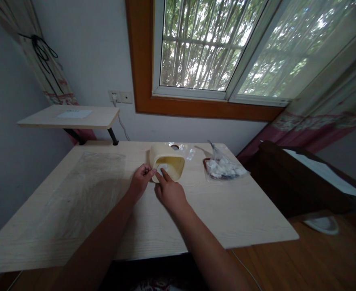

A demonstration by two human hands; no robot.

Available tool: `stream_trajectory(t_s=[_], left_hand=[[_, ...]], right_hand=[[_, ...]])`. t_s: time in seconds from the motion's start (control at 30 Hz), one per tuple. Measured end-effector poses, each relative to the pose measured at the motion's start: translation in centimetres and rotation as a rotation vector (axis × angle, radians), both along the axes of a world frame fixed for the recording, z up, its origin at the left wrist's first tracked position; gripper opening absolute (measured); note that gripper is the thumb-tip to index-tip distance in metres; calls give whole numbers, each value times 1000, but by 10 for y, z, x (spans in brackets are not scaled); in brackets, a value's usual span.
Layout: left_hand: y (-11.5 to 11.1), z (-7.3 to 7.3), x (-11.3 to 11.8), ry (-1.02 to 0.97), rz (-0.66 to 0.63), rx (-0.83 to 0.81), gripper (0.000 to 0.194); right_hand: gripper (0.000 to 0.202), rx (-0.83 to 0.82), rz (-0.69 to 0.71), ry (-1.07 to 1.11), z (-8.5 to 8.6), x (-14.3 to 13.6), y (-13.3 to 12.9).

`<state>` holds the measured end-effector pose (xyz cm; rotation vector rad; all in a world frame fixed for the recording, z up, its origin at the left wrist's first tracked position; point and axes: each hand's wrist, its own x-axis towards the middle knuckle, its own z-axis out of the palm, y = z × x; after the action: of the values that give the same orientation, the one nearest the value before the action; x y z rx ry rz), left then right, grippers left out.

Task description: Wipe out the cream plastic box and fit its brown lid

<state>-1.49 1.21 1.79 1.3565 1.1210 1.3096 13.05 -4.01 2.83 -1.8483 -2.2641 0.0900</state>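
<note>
A cream-yellow hollow container (178, 163) lies on the pale wooden table with its opening facing me. My left hand (141, 180) is at its left edge, thumb and fingers closed in a pinch on the rim. My right hand (170, 192) is at the front of the opening, its index and middle fingers stretched out and touching a small white piece (162, 166) inside. Whether that piece is loose or fixed to the container is too small to tell.
To the right of the container lies a clear plastic bag (223, 166) with white contents. A clear plastic sheet (84, 198) covers the table's left part. At the back left stands a raised shelf (99, 117) with a paper on it.
</note>
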Motion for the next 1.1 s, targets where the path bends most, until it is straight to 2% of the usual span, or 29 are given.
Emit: stream_trajectory(t_s=[0.3,0.43,0.77,0.9,1.1], left_hand=[[1,0,3,-96,1,-41,28],[1,-1,3,-52,6,-31,28],[5,-9,0,-4,6,0,28],[2,-6,0,5,5,15,26],[-1,0,1,-7,11,-5,26]], right_hand=[[60,-37,-94,-33,1,10,4],[62,-62,-143,-59,-1,14,6],[59,-49,0,6,2,5,3],[58,-35,76,50,8,-3,-2],[57,-45,49,40,10,-4,-3]])
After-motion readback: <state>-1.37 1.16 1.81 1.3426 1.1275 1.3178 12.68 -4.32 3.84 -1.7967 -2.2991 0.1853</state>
